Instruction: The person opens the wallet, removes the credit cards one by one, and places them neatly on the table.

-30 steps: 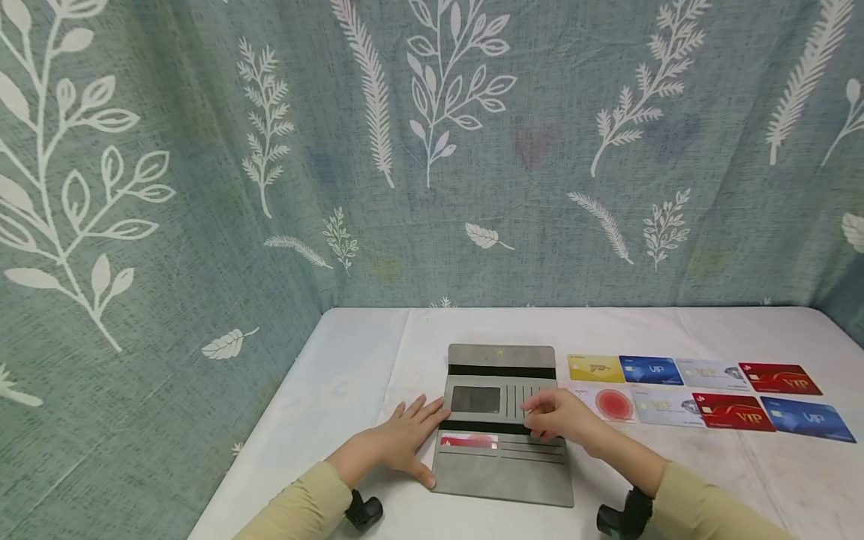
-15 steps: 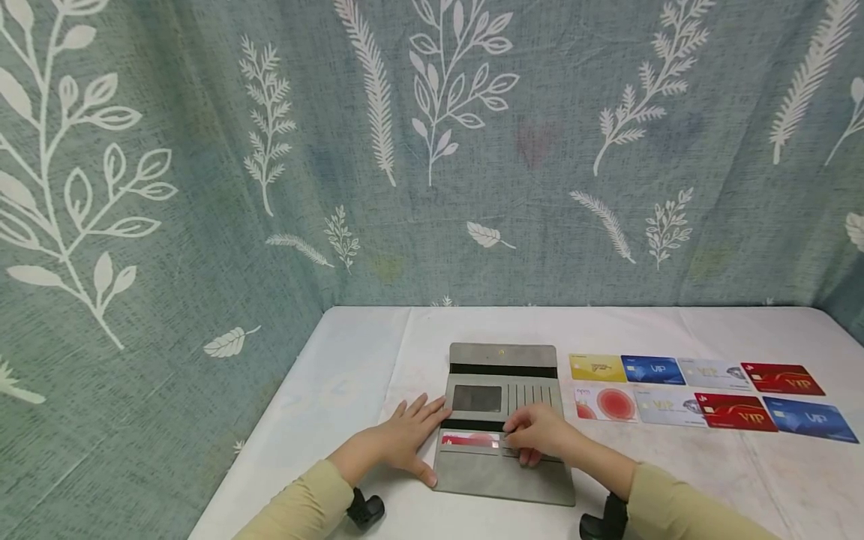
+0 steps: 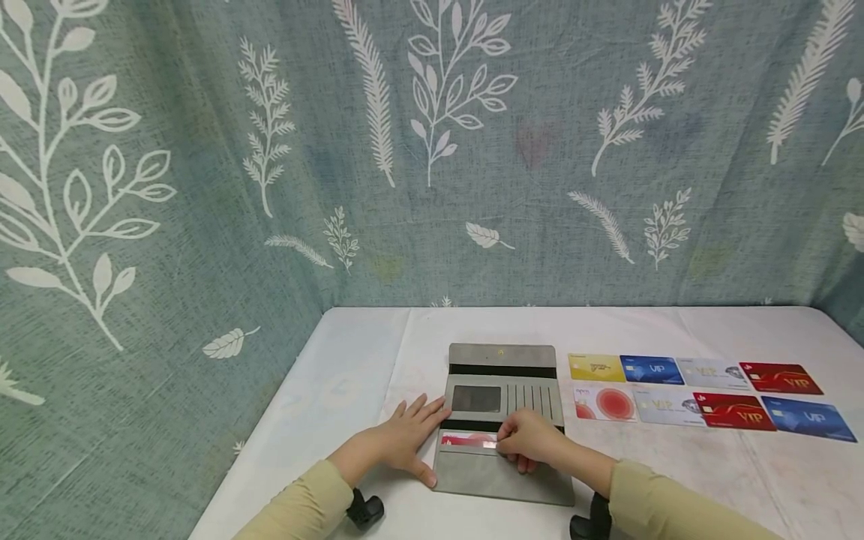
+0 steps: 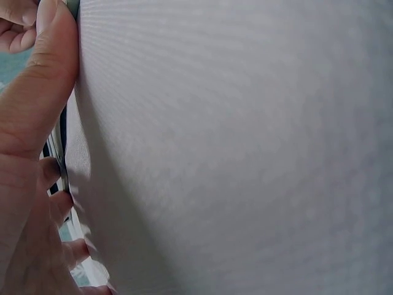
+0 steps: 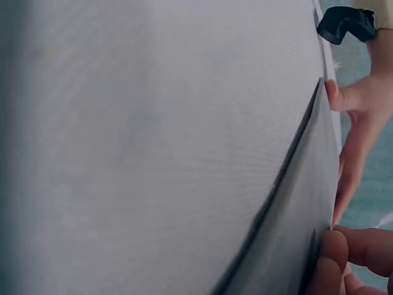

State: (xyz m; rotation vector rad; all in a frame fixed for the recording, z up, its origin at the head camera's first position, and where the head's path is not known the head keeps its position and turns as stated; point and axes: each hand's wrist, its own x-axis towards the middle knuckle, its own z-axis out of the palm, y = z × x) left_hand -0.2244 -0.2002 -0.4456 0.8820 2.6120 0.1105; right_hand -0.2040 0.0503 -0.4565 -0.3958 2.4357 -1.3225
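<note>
A grey long wallet (image 3: 502, 480) lies unfolded on the table, with a black band across its fold. In its lower left slot sits a red bank card (image 3: 466, 441), with a pink-and-white strip showing along the top. My right hand (image 3: 536, 439) is over the lower half of the wallet, thumb and index finger pinching the card's right end. In the right wrist view these fingertips (image 5: 336, 243) meet close over the grey surface. Fingers spread, my left hand (image 3: 398, 442) rests flat at the wallet's left edge, its thumb (image 4: 46, 67) touching the lower corner.
To the right of the wallet lie two rows of bank cards, among them a yellow card (image 3: 597, 368), a blue card (image 3: 810, 418) and a white card with a red circle (image 3: 605, 403). A patterned curtain (image 3: 432, 225) hangs behind the white table (image 3: 364, 375).
My right hand has moved left and slightly down across the wallet, from its right-hand slots to the red card's end. The left hand has stayed in place.
</note>
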